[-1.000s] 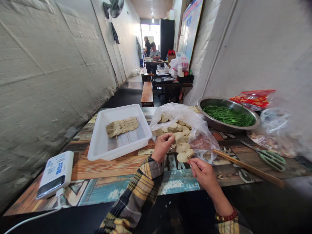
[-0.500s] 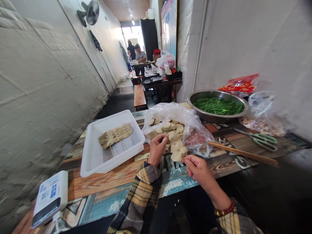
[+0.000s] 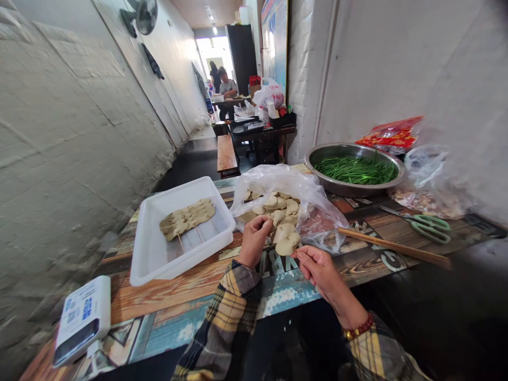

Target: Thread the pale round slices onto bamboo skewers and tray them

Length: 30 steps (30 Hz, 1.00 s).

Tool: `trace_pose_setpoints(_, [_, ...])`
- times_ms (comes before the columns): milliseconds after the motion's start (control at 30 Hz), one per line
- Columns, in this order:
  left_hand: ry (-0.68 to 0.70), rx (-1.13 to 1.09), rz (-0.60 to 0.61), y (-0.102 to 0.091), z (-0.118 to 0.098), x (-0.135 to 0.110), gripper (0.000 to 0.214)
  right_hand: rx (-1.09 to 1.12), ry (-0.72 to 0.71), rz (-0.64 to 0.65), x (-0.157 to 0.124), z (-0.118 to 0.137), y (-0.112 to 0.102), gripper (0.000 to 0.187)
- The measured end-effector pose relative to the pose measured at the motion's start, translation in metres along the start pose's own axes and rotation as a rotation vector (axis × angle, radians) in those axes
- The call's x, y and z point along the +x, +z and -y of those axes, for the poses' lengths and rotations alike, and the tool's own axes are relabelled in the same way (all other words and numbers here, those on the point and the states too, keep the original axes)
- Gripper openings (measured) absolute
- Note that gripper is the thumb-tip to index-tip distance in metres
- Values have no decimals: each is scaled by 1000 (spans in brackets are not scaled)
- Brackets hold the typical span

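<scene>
1. The right hand (image 3: 317, 267) grasps the near end of a skewer of pale round slices (image 3: 288, 245) between thumb and fingers, above the desk (image 3: 174, 293).
2. The left hand (image 3: 255, 239) has thumb and fingertips drawn together beside those slices; I cannot tell whether it grips one.
3. Just beyond the hands, a clear plastic bag (image 3: 273, 175) lies open over a heap of loose slices (image 3: 280, 203).
4. To the left, a white tub (image 3: 142, 256) holds filled skewers (image 3: 189, 218) laid side by side.
5. To the right lie thin wooden sticks (image 3: 392, 247) and green-handled scissors (image 3: 431, 228).
6. Behind these, a metal basin (image 3: 345, 188) contains long green stalks (image 3: 357, 170).
7. A white device (image 3: 83, 320) occupies the desk's near left corner.
</scene>
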State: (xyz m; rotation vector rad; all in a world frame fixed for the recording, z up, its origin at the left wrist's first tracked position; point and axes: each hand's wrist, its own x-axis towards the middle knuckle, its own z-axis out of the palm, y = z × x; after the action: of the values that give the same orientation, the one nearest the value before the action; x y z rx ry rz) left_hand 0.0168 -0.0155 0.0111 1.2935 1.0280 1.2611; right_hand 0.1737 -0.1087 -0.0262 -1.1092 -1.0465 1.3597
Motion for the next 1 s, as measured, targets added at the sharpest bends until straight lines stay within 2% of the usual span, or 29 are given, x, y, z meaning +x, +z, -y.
trace_pose_setpoints(167, [-118, -294, 28, -3, 7, 1, 32, 31, -6, 45, -2, -3, -4, 39])
trace_pose_setpoints(267, [-188, -439, 122, 0, 3, -1, 37, 19, 3, 52, -1, -6, -6, 41])
trace_pose_setpoints(367, [-240, -500, 198, 2, -1, -4, 38, -1, 9, 62, 0, -9, -7, 42])
trace_pose_setpoints(433, [-254, -515, 204, 3, -2, -5, 37, -5, 6, 64, 1, -10, -6, 42])
trace_pose_setpoints(800, [-207, -442, -48, 2, -2, -3, 31, -185, -41, 16, -9, -8, -1, 46])
trace_pose_setpoints(1000, [-201, -405, -64, 2, -3, -2, 34, -241, -109, -24, -11, -10, -1, 42])
